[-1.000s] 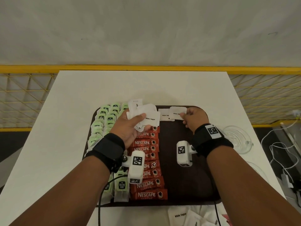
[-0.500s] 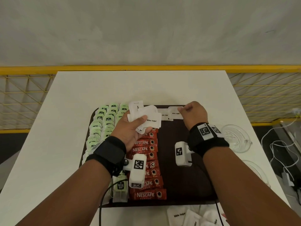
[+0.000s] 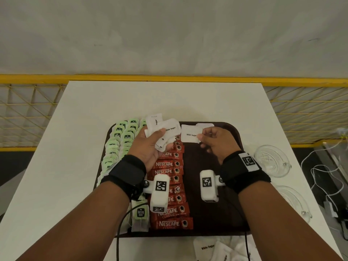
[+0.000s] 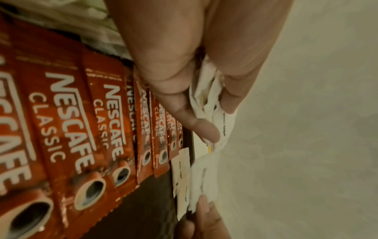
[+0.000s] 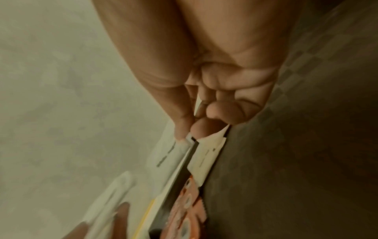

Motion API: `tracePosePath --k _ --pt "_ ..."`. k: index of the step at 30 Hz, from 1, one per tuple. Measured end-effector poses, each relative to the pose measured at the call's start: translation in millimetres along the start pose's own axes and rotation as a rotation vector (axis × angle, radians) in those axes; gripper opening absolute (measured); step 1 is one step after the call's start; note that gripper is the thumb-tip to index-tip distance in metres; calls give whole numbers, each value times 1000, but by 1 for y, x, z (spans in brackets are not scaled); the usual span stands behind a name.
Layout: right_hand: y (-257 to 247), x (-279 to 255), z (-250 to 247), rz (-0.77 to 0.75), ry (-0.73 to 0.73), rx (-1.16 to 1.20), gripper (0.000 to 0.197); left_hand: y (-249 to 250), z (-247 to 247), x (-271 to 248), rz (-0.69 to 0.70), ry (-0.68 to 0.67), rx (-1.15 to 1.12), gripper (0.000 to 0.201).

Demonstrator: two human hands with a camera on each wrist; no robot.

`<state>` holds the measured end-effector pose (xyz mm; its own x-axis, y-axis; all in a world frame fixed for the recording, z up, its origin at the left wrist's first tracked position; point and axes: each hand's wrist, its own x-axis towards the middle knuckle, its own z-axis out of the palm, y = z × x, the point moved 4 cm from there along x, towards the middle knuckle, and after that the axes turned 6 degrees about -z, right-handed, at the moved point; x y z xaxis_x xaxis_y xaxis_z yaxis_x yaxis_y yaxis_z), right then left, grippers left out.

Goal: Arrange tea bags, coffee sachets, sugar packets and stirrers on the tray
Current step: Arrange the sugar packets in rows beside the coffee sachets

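Nearest the camera, loose sugar packets (image 3: 207, 247) lie on the white tabletop (image 3: 79, 147) just short of the dark tray (image 3: 211, 219). On the tray, the red coffee sachets (image 3: 169, 223) run away in an overlapping column, with the green tea bags (image 3: 120, 140) in rows to their left. The right part of the tray floor is bare brown.

Further out, the left hand (image 3: 148, 147) grips a fanned bunch of sugar packets (image 3: 165, 129), thumb clamped over them, above the far end of the sachet column. The right hand (image 3: 216, 142) pinches a single sugar packet (image 3: 190, 135) by its right edge between thumb and fingertip, held just above the tray's far end, close to the bunch but apart from it.

The left wrist view shows what the head camera can't: the fingers (image 4: 204, 126) curled round the crumpled bunch, and a packet lying on the tray past the last sachet. The right wrist view is blurred, yet the pinch on the packet's corner (image 5: 189, 139) reads clearly, the other fingers tucked into the palm.

Off to the right, two glass dishes (image 3: 271, 161) sit on the tabletop, white cables (image 3: 320, 178) beyond its edge. At the far side, a yellow railing (image 3: 169, 78).
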<state>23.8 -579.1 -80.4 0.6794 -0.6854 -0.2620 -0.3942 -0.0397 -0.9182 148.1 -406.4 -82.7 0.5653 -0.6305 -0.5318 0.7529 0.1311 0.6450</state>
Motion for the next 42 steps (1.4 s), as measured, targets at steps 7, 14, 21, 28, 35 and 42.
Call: tracePosePath --k 7,14,21,28,35,42 --pt "11 14 0 4 69 -236 11 3 -5 -2 4 -9 50 33" --pt "4 14 3 -82 136 -370 19 -6 -2 1 -31 -22 102 41" --pt "-14 -10 19 -102 -85 -42 14 -17 11 0 -99 -90 140 33" --pt "17 1 -18 15 123 -76 10 -15 6 4 -85 -64 143 33" --pt "22 11 -24 87 167 -270 17 -15 10 3 -87 -71 189 28" --pt "-14 -4 -20 -83 113 -335 24 -23 9 3 -67 -69 296 50"
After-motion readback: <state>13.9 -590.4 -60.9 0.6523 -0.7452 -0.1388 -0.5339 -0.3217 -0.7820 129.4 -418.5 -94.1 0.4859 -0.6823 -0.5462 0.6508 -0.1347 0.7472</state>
